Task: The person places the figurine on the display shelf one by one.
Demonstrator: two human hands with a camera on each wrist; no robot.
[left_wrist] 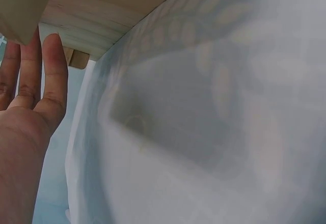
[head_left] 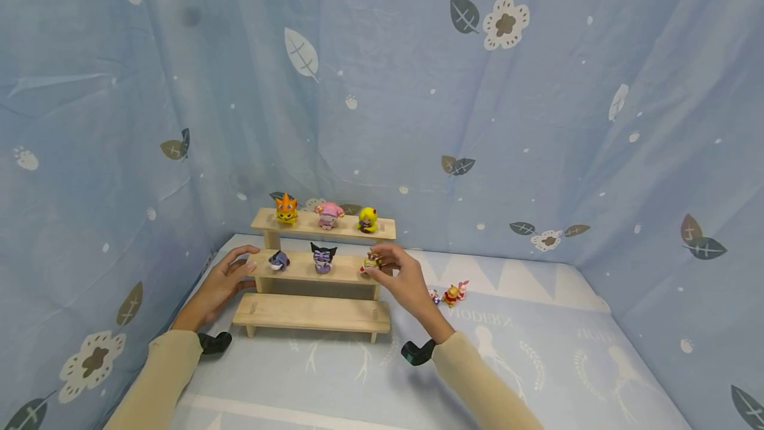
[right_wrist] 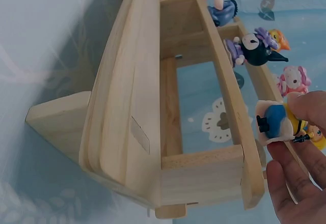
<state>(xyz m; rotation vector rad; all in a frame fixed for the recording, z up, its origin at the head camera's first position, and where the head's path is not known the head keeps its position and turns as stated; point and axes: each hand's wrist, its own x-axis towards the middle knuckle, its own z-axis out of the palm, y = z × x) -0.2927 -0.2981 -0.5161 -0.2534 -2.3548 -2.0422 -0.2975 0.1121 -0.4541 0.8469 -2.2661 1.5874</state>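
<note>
A three-tier wooden display stand [head_left: 310,312] holds small figurines. My right hand [head_left: 408,279] pinches a figurine with a blue body and pale base [right_wrist: 276,118] between thumb and fingers, at the right end of the middle tier. At that tier's left end, my left hand [head_left: 223,282] touches the stand, its fingers [left_wrist: 53,71] fairly straight in the left wrist view. Between the hands, a blue-grey donkey figurine [head_left: 278,260] and a purple figurine with a black hood [head_left: 323,258] occupy the middle tier.
Along the top tier stand an orange-and-yellow figurine [head_left: 286,210], a pink one [head_left: 328,215] and a yellow-haired one [head_left: 367,219]. Several more, including a bear figurine [head_left: 451,295], are on the light cloth [head_left: 537,344] to the right. Patterned blue curtains [head_left: 388,98] surround the table.
</note>
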